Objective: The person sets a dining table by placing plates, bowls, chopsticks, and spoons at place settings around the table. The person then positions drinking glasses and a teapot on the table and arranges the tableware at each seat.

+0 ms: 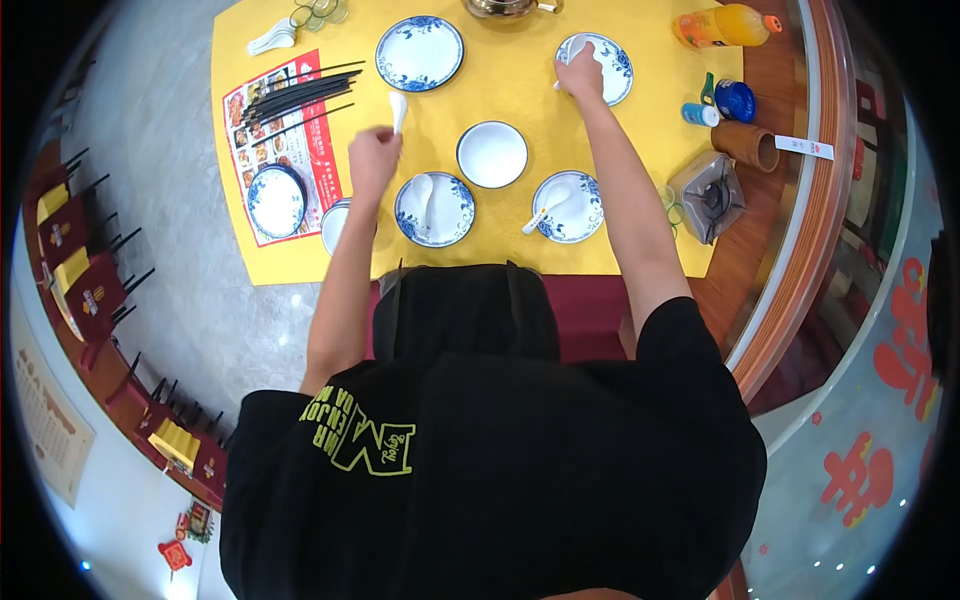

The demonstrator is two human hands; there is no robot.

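My left hand (374,158) is closed round the lower end of a white spoon (398,106), held between two plates at the left of the yellow tablecloth (500,97). Farther off on the right, my right hand (581,72) has its fingers together over a white spoon (575,46) on a blue-patterned plate (618,72). Another patterned plate (419,53) lies at the back left and has no spoon on it. Nearer me, one spoon (422,197) rests on a plate (451,212) and another (549,204) on a second plate (580,216). A white bowl (492,154) stands between them.
Black chopsticks (295,98) lie across a red menu sheet (312,150), with stacked plates (276,201) below. Several spoons (272,38) sit back left. A metal pot (500,8), an orange bottle (724,26), a wooden cup (745,145) and a clear container (707,196) stand around the edges.
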